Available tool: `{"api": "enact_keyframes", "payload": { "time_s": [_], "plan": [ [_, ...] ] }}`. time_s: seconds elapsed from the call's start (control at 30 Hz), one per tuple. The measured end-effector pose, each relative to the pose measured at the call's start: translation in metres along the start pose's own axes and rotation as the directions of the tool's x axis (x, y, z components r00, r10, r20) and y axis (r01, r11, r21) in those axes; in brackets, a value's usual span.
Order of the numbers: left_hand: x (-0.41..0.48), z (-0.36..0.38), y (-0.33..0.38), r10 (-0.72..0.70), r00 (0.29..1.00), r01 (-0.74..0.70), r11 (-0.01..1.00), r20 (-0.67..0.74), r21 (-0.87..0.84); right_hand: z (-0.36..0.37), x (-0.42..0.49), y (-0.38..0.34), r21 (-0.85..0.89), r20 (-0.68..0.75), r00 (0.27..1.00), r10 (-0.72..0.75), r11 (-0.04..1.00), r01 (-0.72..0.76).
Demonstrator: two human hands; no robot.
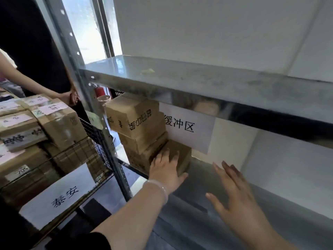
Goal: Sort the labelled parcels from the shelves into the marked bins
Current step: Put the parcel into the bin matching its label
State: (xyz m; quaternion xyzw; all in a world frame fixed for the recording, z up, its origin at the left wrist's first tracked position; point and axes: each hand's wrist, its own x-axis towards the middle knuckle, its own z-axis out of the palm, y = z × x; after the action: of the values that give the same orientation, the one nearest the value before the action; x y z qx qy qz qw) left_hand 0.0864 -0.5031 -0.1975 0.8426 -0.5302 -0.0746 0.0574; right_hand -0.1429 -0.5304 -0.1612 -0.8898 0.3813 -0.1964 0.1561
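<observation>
Pick step: left hand (164, 166) grasps low box (182, 154) on shelf (198, 179); right hand (236, 193) open, empty. Next, probably: right hand joins, draws box clear.

Got a box stack (137, 127) at the left end of the lower shelf (196, 179) under the upper shelf (198, 76), sign (187, 127) just behind it, left hand (164, 168) on the bottom box (185, 156), right hand (236, 193) off to the right, and a parcel-filled bin (102, 152) left of the post (118, 166).
</observation>
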Motion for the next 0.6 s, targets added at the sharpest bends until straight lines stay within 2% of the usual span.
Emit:
{"api": "enact_keyframes", "payload": {
  "time_s": [0.13,0.23,0.4,0.53,0.6],
  "plan": [
    [0.02,0.01,-0.008,-0.03,0.987,0.013,0.995,0.16,0.101,0.006,-0.007,0.007,0.04,0.005,0.999,0.047,0.998,-0.047],
    [0.018,0.022,-0.011,-0.024,0.983,0.006,0.995,0.18,0.102,0.01,-0.01,0.011,0.018,0.009,0.998,0.057,0.998,-0.058],
    [0.004,0.039,-0.01,0.05,0.998,-0.049,0.998,0.025,-0.034,0.01,-0.01,0.016,0.02,-0.001,0.994,0.106,0.994,-0.106],
    [0.009,0.039,-0.001,-0.09,0.986,0.108,0.986,0.137,-0.125,0.016,-0.012,0.014,0.06,0.013,0.99,0.14,0.988,-0.141],
    [0.007,0.038,0.0,-0.095,0.986,0.123,0.97,0.139,-0.208,0.017,-0.015,0.012,0.07,0.034,0.989,0.141,0.987,-0.143]
  ]
}}
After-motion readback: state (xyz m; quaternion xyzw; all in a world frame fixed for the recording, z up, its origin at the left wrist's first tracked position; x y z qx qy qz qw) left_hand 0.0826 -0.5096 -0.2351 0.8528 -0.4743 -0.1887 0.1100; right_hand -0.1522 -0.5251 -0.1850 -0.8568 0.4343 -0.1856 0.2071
